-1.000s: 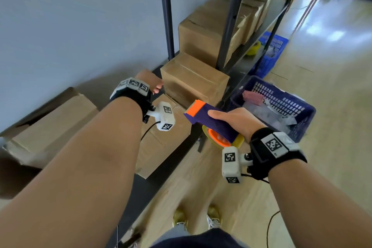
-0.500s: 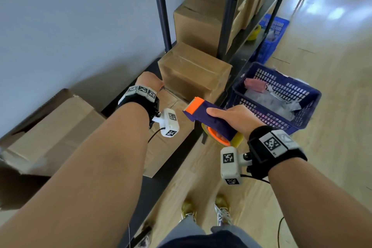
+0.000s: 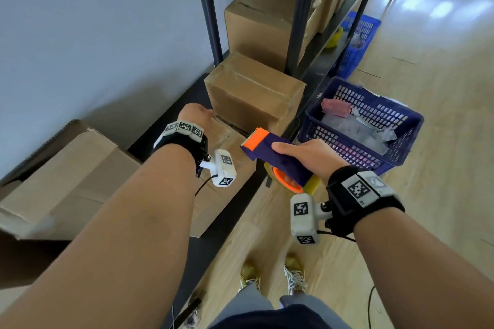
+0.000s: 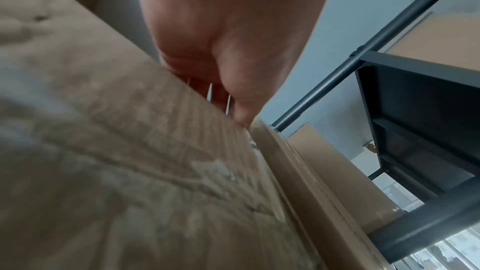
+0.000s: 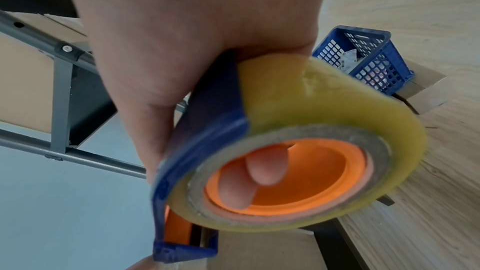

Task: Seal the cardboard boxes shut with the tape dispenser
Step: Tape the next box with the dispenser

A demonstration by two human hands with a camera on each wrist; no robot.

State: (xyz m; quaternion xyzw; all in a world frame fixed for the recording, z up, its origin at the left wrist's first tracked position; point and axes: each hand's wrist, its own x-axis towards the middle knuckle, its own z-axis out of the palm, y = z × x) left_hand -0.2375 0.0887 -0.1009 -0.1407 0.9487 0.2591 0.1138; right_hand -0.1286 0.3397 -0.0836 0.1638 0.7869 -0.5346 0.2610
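We stand over a dark metal shelving rack set against a pale wall, its low black shelf carrying the cardboard boxes. The largest thing near us is an open carton at the far left, flaps up. Next along the shelf lies the flat box under our left forearm, its top glossy with tape in the left wrist view. Just beyond it, touching or nearly touching its far edge, sits a sealed box with tape across the top seam, and taller boxes stand behind the rack post.

On the wooden floor to the right rests a blue plastic basket holding clear bags and a pink item; a second blue basket sits farther back.

Our left hand reaches down to the far edge of the flat box, fingers curled over that edge where it meets the sealed box; whether they truly grip the cardboard we cannot tell.

Our right hand grasps the tape dispenser, thumb along its purple body and fingers hooked through the orange core of the yellowish tape roll. The dispenser hangs in the air just right of the flat box, its orange toothed end pointing toward the left hand, well short of it.
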